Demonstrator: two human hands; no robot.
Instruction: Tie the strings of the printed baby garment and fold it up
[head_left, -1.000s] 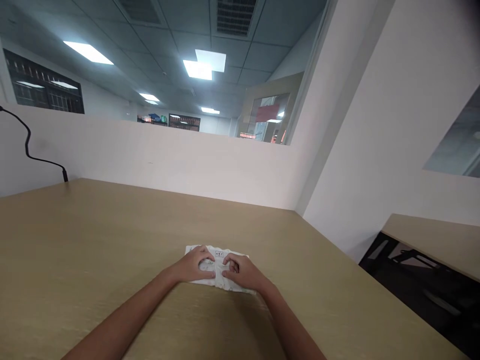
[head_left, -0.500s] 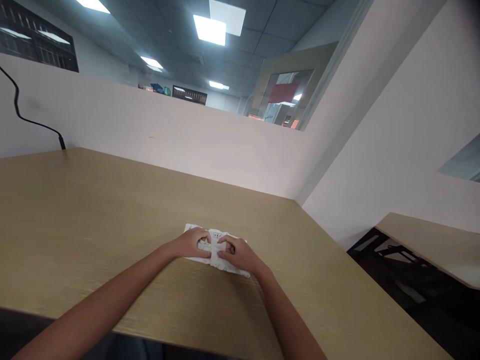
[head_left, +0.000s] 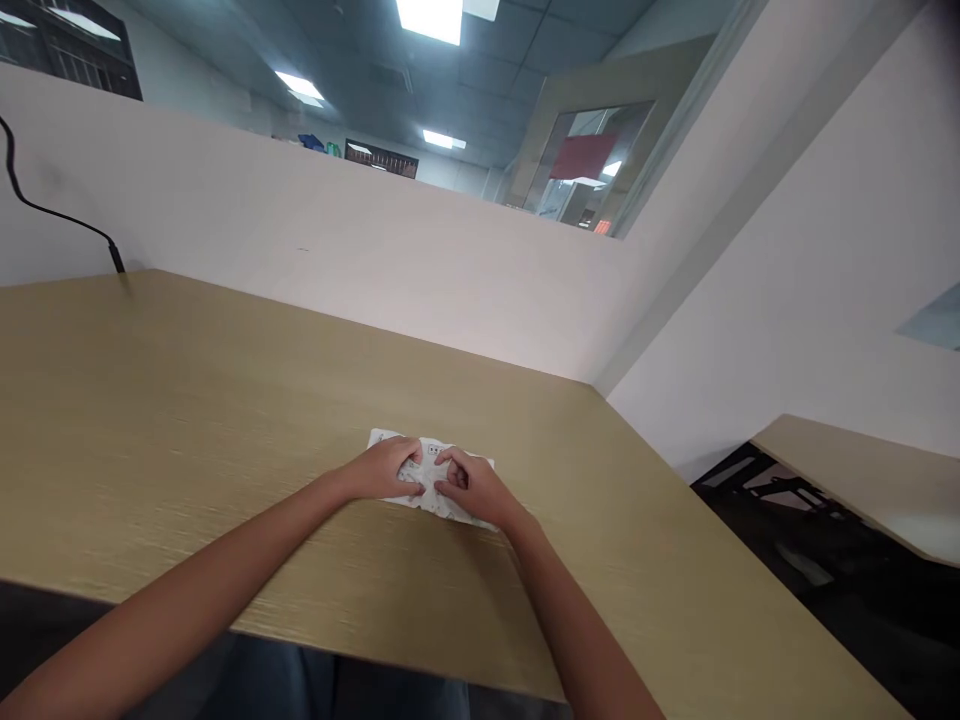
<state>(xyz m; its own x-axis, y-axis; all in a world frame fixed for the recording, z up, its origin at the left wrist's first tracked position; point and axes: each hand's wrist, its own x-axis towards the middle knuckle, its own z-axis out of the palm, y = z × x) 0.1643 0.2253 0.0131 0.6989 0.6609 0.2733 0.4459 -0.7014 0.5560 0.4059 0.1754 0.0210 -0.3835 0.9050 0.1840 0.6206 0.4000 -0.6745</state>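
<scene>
A flat white packet (head_left: 429, 478), wrinkled and printed with small dark marks, lies on the wooden table. My left hand (head_left: 386, 468) grips its left half, thumb and fingers curved in a C over the middle. On the right half, my right hand (head_left: 476, 487) has its fingers curled in, with the thumb and index finger pinching near the centre. The two hands face each other with a narrow strip of packet between them. Both palms hide parts of it, and its exact kind is hard to make out.
The wooden table (head_left: 247, 390) runs back to a low white partition (head_left: 360, 250). A black cable (head_left: 64, 215) hangs down that partition at the left. Another tabletop (head_left: 862, 480) stands at the right, with dark framework below. My legs (head_left: 277, 680) are under the front edge.
The head view has tilted slightly downward, so the wall and table appear higher. Both hands stay on the packet, with the thumbs and fingertips shifted a little over its middle.
</scene>
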